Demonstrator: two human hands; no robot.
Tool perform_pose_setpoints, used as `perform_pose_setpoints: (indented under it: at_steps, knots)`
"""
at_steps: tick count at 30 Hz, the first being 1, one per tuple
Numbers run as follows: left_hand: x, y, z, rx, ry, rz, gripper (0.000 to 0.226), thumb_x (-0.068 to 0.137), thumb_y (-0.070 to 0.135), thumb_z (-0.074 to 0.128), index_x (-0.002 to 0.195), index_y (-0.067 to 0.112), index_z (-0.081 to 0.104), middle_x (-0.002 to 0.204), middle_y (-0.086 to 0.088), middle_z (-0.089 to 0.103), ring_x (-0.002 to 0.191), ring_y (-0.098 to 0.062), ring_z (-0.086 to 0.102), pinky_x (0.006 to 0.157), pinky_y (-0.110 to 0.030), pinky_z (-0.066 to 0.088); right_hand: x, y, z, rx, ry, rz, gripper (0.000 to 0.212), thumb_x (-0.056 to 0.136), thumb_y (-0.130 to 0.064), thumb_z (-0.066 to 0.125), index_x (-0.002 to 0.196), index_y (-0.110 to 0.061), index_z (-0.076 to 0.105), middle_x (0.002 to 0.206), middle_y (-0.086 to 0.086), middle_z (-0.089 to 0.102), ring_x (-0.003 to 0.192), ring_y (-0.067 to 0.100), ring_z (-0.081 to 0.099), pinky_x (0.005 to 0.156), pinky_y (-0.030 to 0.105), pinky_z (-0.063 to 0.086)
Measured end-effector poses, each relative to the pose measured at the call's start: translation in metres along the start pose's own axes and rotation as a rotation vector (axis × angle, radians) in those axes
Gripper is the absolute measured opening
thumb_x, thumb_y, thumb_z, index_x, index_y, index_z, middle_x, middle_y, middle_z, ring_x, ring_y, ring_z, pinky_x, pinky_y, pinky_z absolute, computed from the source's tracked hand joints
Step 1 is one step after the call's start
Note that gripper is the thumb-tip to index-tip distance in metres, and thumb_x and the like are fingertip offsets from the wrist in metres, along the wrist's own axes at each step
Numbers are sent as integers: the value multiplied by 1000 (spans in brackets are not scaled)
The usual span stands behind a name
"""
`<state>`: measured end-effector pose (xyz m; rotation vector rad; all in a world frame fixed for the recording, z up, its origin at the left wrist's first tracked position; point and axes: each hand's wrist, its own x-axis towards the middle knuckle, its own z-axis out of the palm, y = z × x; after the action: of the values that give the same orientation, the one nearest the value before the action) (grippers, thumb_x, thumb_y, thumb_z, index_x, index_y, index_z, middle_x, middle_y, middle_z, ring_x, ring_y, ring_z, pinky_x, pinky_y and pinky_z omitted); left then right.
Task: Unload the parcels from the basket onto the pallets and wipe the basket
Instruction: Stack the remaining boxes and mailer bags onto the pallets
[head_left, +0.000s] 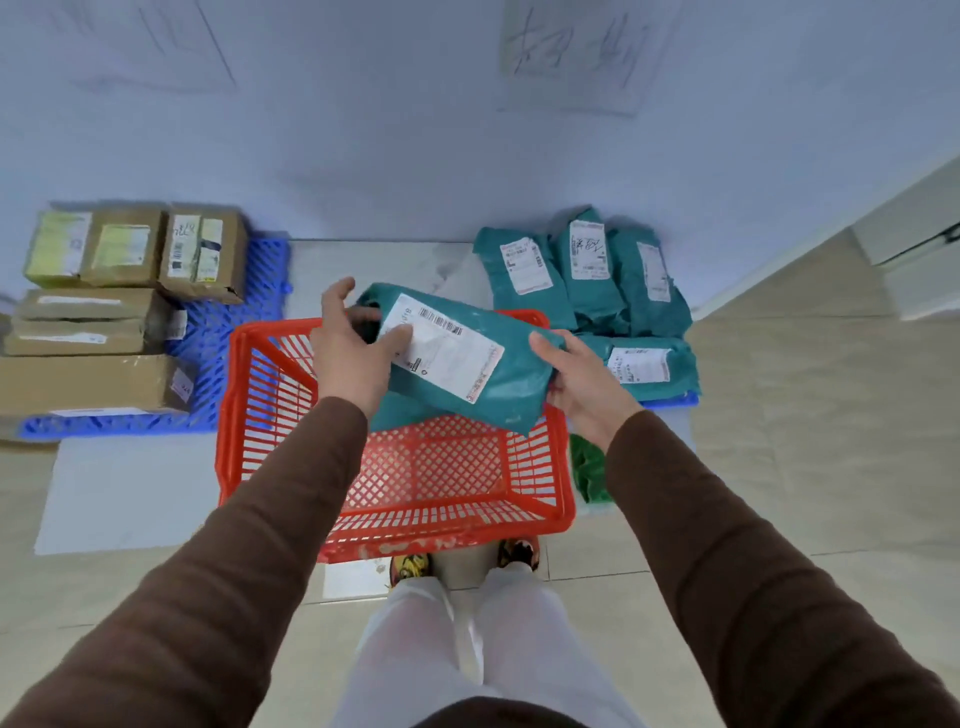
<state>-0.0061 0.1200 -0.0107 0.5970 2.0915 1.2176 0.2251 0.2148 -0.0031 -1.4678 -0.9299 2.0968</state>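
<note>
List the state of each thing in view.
Left hand: grips teal bag.
Right hand: grips teal bag.
Teal bag: held over basket, label up.
Basket: upright, another bag inside.
Boxes: on left pallet.
Bags: on right pallet.

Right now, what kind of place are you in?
Probably a parcel sorting room: teal mailer bags and cardboard boxes with shipping labels sit sorted on blue pallets, beside a red basket.

Red basket: glossy plastic lattice. Teal parcel: smooth, slightly shiny plastic film, matt paper label. Boxes at 9 o'clock: matt brown cardboard. Blue pallet: moulded plastic grid. Sleeves: matt brown knit cloth. Floor: smooth tile.
</note>
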Motion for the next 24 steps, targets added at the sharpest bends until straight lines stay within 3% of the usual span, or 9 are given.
perform_pose_setpoints:
  at_steps: [4,7,12,14,17,19,24]
  knots:
    - [-4,42,61,-17,114,87,99,74,23,87,153,28,27,147,-3,42,134,-19,41,114,-37,36,5,-26,-36,255,79,-50,40,95,-27,66,131,-12,58,128,6,69,117,22,65,93,38,57]
    - [-18,62,121,-310,-40,-63,106,79,13,83,157,26,13,148,-5,41,130,-20,48,106,-35,44,15,-38,-65,412,85,-27,38,95,-29,65,130,-17,59,122,4,71,111,18,68,83,34,59]
    - [-34,70,236,-436,-228,-172,65,87,3,75,141,14,40,130,-4,64,116,-21,65,98,-36,56,45,-51,-124,575,82,84,38,95,-30,65,129,-18,56,108,7,72,95,17,68,85,30,53]
    - [-35,72,275,-428,-247,-194,63,87,3,73,140,15,41,129,-3,65,114,-21,66,95,-35,58,61,-57,-156,586,90,134,43,94,-32,67,132,-17,55,111,8,69,96,17,65,82,28,55]
    - [-25,75,326,-372,-265,-219,65,87,3,73,140,22,40,128,0,65,111,-17,67,90,-32,60,87,-68,-202,511,111,170,26,94,-33,67,115,-19,60,104,7,67,88,17,63,75,28,55]
    - [-13,75,355,-342,-286,-244,71,87,5,75,145,21,37,131,-3,64,112,-21,67,94,-39,59,104,-77,-228,379,148,178,20,94,-36,67,103,-20,61,97,4,64,77,14,57,74,27,53]
    - [19,72,404,-263,-305,-256,86,88,8,75,156,21,24,137,-5,60,114,-22,66,98,-42,56,147,-91,-267,120,225,136,16,93,-39,67,97,-25,62,101,-6,64,91,10,59,94,30,49]
